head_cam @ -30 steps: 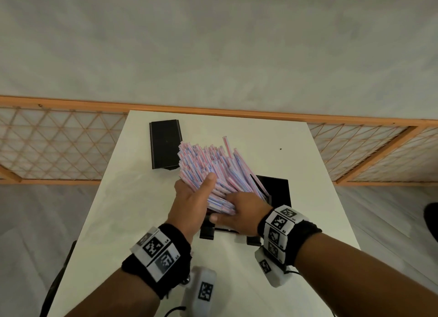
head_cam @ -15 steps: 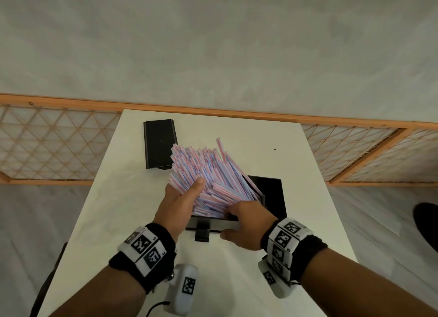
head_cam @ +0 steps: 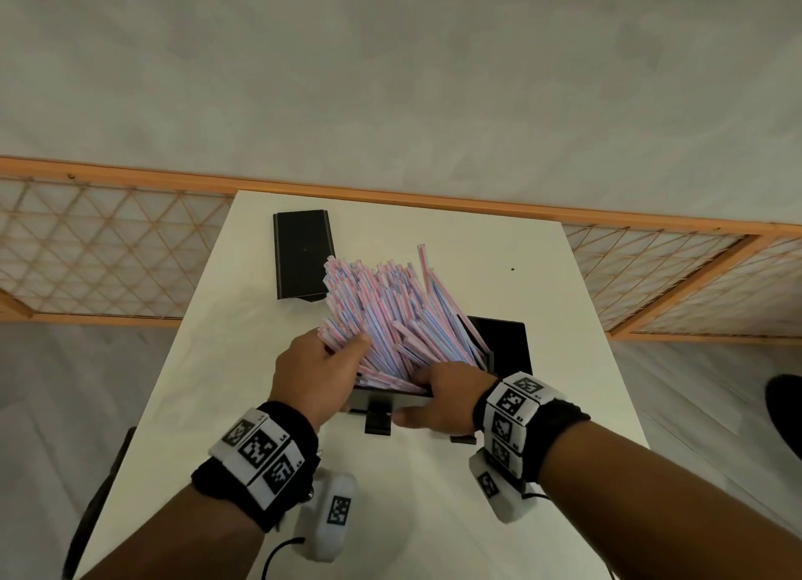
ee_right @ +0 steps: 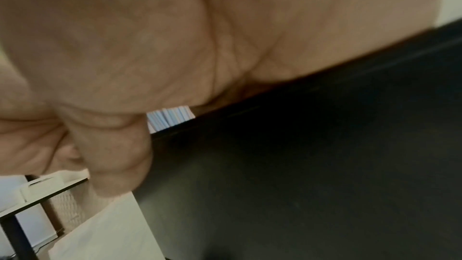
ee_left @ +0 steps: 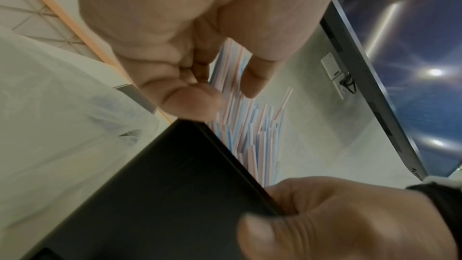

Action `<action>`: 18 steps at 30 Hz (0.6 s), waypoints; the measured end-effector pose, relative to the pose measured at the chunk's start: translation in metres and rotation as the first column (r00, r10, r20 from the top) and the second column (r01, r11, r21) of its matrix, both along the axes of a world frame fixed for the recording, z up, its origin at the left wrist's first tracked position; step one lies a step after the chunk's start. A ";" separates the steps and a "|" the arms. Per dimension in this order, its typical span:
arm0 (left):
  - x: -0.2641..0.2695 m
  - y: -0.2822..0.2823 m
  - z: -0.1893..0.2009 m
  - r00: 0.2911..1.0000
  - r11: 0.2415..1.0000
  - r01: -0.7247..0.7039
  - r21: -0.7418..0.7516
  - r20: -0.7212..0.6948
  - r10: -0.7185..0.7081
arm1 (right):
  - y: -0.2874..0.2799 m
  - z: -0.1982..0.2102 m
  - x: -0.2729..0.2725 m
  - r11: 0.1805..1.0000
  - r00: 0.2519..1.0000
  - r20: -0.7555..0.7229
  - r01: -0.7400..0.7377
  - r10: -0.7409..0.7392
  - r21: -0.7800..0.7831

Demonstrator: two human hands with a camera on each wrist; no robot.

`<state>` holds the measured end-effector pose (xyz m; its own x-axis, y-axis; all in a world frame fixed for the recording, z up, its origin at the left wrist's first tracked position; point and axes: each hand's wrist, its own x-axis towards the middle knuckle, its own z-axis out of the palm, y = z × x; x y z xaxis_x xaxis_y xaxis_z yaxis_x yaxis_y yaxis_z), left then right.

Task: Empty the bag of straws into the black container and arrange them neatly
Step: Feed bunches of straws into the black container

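A thick bundle of pink, blue and white straws (head_cam: 390,302) stands fanned and tilted to the far left, its lower ends inside the black container (head_cam: 503,345) at the table's middle. My left hand (head_cam: 343,349) grips the bundle low on its left side, thumb and fingers curled round the straws (ee_left: 252,135). My right hand (head_cam: 416,401) pinches the container's near wall (ee_left: 162,195), fingers over the rim by the straw ends and thumb outside. In the right wrist view the palm covers most of the view above the container (ee_right: 300,155), with only a few straw ends (ee_right: 172,117) showing.
A flat black lid (head_cam: 302,254) lies at the far left of the white table (head_cam: 564,384). Crumpled clear plastic (ee_left: 62,106) lies left of the container. An orange-framed lattice fence (head_cam: 108,254) runs behind the table; the floor drops away on both sides.
Both hands brought the bundle down, so its lower ends went into the container. My right hand shifted from the straws' lower ends to the container's near wall.
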<state>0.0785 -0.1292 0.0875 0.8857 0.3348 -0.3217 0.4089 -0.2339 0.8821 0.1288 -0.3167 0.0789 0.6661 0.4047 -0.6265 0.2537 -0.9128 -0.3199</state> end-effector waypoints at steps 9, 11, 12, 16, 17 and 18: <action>0.006 -0.003 0.002 0.997 0.984 -0.070 -0.165 -0.023 0.067 | -0.010 -0.004 -0.011 0.980 0.989 0.148 -0.001 -0.029 0.197; 0.004 -0.002 -0.001 0.999 0.995 -0.041 -0.088 -0.020 0.040 | -0.014 -0.001 -0.011 0.981 0.986 0.166 -0.011 -0.021 0.191; 0.004 -0.001 -0.001 0.999 0.998 -0.035 -0.046 -0.018 0.034 | -0.015 0.001 -0.011 0.981 0.983 0.179 0.002 -0.038 0.195; 0.006 0.001 -0.009 0.995 0.995 -0.086 -0.057 -0.046 0.084 | -0.026 0.004 -0.013 0.979 0.935 0.349 -0.010 -0.064 0.205; 0.007 0.002 -0.010 0.994 0.991 -0.104 -0.088 -0.041 0.100 | -0.027 0.005 -0.014 0.977 0.933 0.355 -0.011 -0.066 0.212; 0.008 0.001 -0.012 0.992 0.984 -0.123 -0.130 -0.036 0.119 | -0.026 0.005 -0.015 0.978 0.942 0.330 -0.010 -0.061 0.210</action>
<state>0.0865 -0.1279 0.0755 0.8314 0.3916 -0.3942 0.4519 -0.0637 0.8898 0.1141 -0.3431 0.0840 0.8336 0.4812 -0.2713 0.3559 -0.8434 -0.4025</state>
